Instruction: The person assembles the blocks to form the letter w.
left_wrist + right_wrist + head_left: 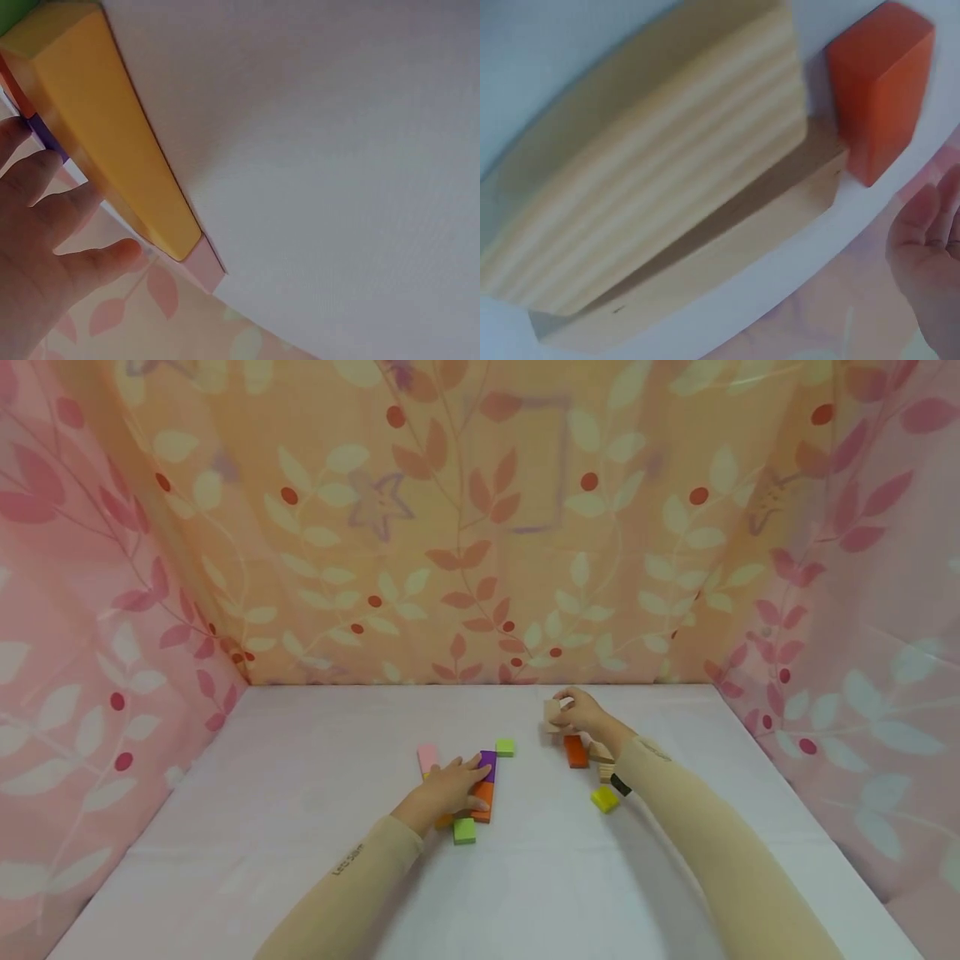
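1. We see the left hand [447, 787] lying with straight, relaxed fingers on a row of flat blocks on the white surface [300, 827], fingertips touching the purple rectangular block [488, 765] above the orange rectangular block [483, 797].
2. The left wrist view alone shows a long yellow block [112, 135] beside those fingers [45, 176]; the head view hides most of it.
3. The right hand [583, 710] pinches a pale wooden cube [553, 715], raised near the back of the surface.
4. An orange-red upright block [575, 750] stands just below it.
5. The right wrist view alone shows two plain wooden planks [667, 195], stacked, beside that block.
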Available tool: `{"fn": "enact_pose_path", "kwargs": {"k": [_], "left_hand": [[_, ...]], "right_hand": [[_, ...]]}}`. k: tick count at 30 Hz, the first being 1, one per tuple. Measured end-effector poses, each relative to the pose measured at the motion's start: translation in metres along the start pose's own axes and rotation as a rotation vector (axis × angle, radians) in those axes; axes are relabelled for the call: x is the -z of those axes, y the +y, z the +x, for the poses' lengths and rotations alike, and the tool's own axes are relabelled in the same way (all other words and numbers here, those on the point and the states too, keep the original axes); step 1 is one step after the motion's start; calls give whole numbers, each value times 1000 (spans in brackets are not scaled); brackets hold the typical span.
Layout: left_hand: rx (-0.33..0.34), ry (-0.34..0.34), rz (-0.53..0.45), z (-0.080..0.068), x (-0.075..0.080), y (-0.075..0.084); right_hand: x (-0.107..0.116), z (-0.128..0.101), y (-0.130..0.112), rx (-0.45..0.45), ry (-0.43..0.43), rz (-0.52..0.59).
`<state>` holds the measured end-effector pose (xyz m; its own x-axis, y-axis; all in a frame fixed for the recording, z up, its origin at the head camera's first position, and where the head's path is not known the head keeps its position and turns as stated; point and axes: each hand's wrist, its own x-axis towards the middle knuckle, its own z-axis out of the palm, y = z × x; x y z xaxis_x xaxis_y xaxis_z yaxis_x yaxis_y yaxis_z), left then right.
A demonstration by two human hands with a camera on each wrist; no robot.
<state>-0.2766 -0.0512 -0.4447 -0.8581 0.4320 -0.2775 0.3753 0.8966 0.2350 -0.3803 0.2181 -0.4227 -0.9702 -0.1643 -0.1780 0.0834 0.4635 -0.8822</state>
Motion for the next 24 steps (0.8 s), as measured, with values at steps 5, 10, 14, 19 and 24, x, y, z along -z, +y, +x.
{"fn": "enact_pose_path", "kwargs": {"k": [5,10,14,19,24], "left_hand": [[2,-10,-4,-1,1,-1],[14,-12,14,-3,3,0],[23,-14,14,-4,5,0],[23,-15,17,-3,5,1],[10,-10,25,-2,4,3]], "right_hand": [[-7,-12,-2,-57,-62,59],[-22,-28,-2,-97,-112,91],[-38,-39,2,-96,-137,91],[-52,-48,7,-64,-128,26],[-58,-57,6,-44,-127,-171]]}}
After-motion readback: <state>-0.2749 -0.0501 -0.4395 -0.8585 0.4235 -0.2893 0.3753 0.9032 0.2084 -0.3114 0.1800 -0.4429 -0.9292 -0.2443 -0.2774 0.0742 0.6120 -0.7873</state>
